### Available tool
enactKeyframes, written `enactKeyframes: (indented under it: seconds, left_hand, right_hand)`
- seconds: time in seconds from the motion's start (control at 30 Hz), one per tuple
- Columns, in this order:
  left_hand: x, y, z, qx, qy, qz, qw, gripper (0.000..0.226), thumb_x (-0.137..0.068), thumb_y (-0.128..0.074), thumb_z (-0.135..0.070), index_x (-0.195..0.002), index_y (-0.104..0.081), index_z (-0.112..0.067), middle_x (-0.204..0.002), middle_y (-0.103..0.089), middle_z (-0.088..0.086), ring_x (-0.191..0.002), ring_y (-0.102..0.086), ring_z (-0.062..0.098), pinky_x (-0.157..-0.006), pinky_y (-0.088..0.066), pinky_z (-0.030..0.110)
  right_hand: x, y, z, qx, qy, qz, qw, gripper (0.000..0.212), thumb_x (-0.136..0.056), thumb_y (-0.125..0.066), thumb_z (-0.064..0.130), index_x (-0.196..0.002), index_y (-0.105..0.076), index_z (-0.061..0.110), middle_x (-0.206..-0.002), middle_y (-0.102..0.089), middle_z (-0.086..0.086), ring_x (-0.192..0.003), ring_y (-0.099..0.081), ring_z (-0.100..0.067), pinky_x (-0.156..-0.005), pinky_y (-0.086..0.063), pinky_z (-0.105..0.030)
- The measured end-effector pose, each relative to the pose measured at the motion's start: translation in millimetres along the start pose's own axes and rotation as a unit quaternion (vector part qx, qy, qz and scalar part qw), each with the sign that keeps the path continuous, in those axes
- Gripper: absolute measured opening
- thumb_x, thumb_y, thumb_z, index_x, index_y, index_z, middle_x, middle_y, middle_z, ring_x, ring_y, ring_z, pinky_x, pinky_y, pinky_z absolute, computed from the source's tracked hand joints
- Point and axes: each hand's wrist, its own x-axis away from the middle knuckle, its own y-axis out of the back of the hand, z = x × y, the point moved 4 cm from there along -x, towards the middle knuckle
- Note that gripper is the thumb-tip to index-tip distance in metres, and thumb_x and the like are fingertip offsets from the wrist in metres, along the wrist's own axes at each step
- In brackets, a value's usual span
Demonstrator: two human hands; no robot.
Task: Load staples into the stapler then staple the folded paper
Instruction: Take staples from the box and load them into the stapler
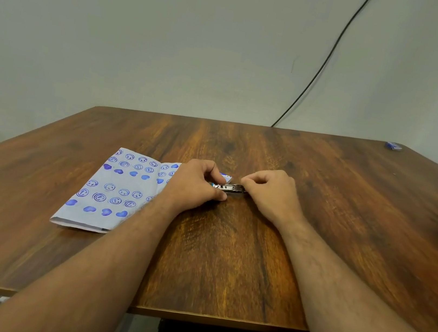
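Both hands met over the middle of the wooden worktop (227, 252), with a small metal stapler (230, 188) lying flat on the wood between them. The left hand (195, 183) was curled around the stapler's left end, thumb and fingers pinching it, so that end was mostly hidden. The right hand (270, 193) was clenched loosely, its fingertips pressed against the stapler's right end. Whether the stapler was open could not be told.

Just behind the left hand's fingers, a small white and blue box (226, 178) peeked out, resting on the worktop close to the stapler.

The folded paper (112, 189), pale with blue smiley faces and hearts printed on it, lay flat to the left. The left wrist and forearm crossed over its right edge.

Near the far right corner of the worktop sat a small blue object (393, 146), well apart from the hands. A black cable (324, 65) ran down the pale wall behind the worktop.
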Motion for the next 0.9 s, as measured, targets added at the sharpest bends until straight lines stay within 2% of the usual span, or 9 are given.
enactKeyframes:
  seconds: [0.1,0.2,0.27,0.47,0.57,0.7,0.9]
  left_hand:
    - [0.3,0.3,-0.6,-0.004,-0.012,0.002,1.0,0.025,-0.065,-0.088,-0.012,-0.079,-0.068,-0.019,-0.073,-0.069,-0.006,-0.064,-0.06,0.007,-0.062,-0.044,0.024]
    - [0.2,0.8,-1.3,-0.011,-0.021,0.003,1.0,0.025,-0.066,-0.088,-0.015,-0.076,-0.066,-0.018,-0.072,-0.067,-0.008,-0.066,-0.058,0.006,-0.061,-0.041,0.023]
    - [-0.1,0.9,-1.2,-0.014,-0.022,0.01,1.0,0.023,-0.067,-0.088,-0.016,-0.077,-0.066,-0.015,-0.071,-0.067,-0.008,-0.067,-0.058,0.005,-0.061,-0.04,0.022]
    - [-0.5,0.0,0.1,0.016,-0.013,0.01,1.0,0.024,-0.066,-0.087,-0.007,-0.079,-0.068,-0.001,-0.064,-0.067,0.0,-0.048,-0.054,-0.002,-0.049,-0.042,0.012]
    - [-0.5,-0.2,0.8,0.027,-0.005,0.013,1.0,0.022,-0.066,-0.087,-0.006,-0.077,-0.068,-0.002,-0.062,-0.068,-0.002,-0.048,-0.057,-0.002,-0.05,-0.044,0.013]
    - [-0.8,-0.9,0.4,0.027,-0.002,0.01,1.0,0.023,-0.064,-0.088,-0.007,-0.073,-0.067,-0.005,-0.061,-0.068,-0.003,-0.05,-0.058,0.001,-0.053,-0.044,0.017]
    - [0.4,-0.3,-0.7,0.023,0.002,0.01,1.0,0.024,-0.064,-0.088,-0.007,-0.069,-0.064,-0.011,-0.059,-0.066,-0.007,-0.051,-0.058,-0.001,-0.056,-0.045,0.019]
  right_hand:
    - [2.8,-3.7,5.4,0.017,0.043,0.028,0.999,0.024,-0.083,-0.071,0.047,-0.085,-0.082,0.026,-0.083,-0.078,0.011,-0.086,-0.068,-0.007,-0.082,-0.049,-0.028]
    - [1.8,-8.7,3.9,0.045,0.039,0.031,0.998,0.037,-0.075,-0.072,0.063,-0.081,-0.081,0.027,-0.079,-0.075,0.012,-0.082,-0.066,-0.004,-0.077,-0.054,-0.032]
    - [0.5,-11.6,2.4,0.059,0.033,0.027,0.997,0.039,-0.071,-0.073,0.066,-0.078,-0.078,0.028,-0.076,-0.072,0.014,-0.081,-0.065,-0.004,-0.074,-0.055,-0.034]
    - [0.1,-12.3,4.2,0.061,0.038,0.022,0.997,0.026,-0.073,-0.074,0.051,-0.075,-0.075,0.025,-0.074,-0.069,0.014,-0.078,-0.063,-0.005,-0.071,-0.053,-0.031]
    - [0.2,-14.4,6.4,0.069,0.046,0.024,0.996,0.017,-0.071,-0.068,0.043,-0.071,-0.072,0.027,-0.075,-0.07,0.013,-0.076,-0.063,-0.004,-0.074,-0.056,-0.033]
    - [2.4,-13.2,8.9,0.062,0.071,0.031,0.995,0.008,-0.076,-0.065,0.03,-0.077,-0.072,0.027,-0.078,-0.071,0.011,-0.079,-0.064,-0.005,-0.078,-0.056,-0.034]
    - [6.6,-12.6,14.4,0.055,0.111,0.04,0.991,0.008,-0.081,-0.064,0.021,-0.085,-0.07,0.025,-0.084,-0.071,0.008,-0.082,-0.065,-0.01,-0.078,-0.056,-0.036]
